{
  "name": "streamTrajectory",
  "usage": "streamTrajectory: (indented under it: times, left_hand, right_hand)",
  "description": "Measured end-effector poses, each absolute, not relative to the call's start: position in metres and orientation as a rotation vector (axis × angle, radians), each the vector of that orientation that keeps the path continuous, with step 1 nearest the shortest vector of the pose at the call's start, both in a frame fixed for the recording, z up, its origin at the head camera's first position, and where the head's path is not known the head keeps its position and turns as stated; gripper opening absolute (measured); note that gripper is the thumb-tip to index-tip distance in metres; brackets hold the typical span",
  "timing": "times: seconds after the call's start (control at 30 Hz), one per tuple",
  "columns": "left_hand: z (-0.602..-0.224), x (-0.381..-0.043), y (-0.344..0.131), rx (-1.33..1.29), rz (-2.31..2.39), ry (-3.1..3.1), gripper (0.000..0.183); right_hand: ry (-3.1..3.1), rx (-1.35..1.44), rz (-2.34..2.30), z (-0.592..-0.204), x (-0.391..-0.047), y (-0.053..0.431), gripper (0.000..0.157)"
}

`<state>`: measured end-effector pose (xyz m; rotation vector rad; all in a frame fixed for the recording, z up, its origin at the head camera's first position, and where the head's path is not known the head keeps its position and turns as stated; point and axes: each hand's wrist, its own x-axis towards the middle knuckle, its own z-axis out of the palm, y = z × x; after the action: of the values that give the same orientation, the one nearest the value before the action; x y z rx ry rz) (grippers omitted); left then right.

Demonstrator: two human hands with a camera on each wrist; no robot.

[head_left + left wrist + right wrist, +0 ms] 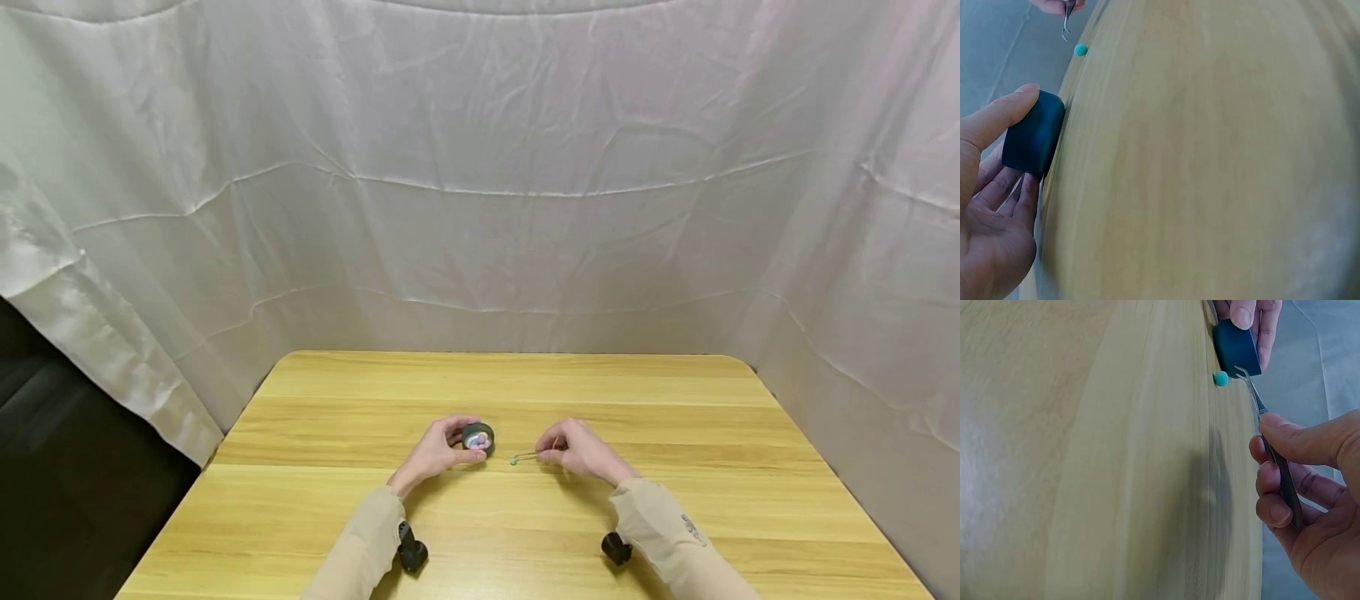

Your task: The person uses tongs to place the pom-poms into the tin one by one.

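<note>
My left hand (437,448) holds a small dark round container (1034,134) between thumb and fingers, at the table's middle. Its open mouth shows several small purple and pale balls (480,442) inside, too small to tell apart well. Across from it, my right hand (581,450) grips metal tweezers (1286,481) with bent tips. A small green ball (1221,379) lies on the table between the two hands, close to the container. The tweezer tips are slightly parted and hover beside the ball, apparently not touching it.
The wooden table (525,533) stretches around both hands. Pale curtains (480,233) hang behind it and along the sides. Dark fabric or furniture (67,467) shows at the left. Black wrist devices (412,550) sit under both sleeves.
</note>
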<state>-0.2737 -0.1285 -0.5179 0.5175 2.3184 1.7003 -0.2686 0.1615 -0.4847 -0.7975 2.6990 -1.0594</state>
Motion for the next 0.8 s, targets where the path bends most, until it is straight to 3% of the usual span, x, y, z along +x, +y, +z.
streamTrajectory:
  times: [0.8]
  left_hand:
    - [-0.5199, -0.2749, -0.1283, 0.527, 1.701, 2.324, 0.061]
  right_hand:
    - [2.646, -0.752, -1.094, -0.487, -0.2684, 0.158, 0.005]
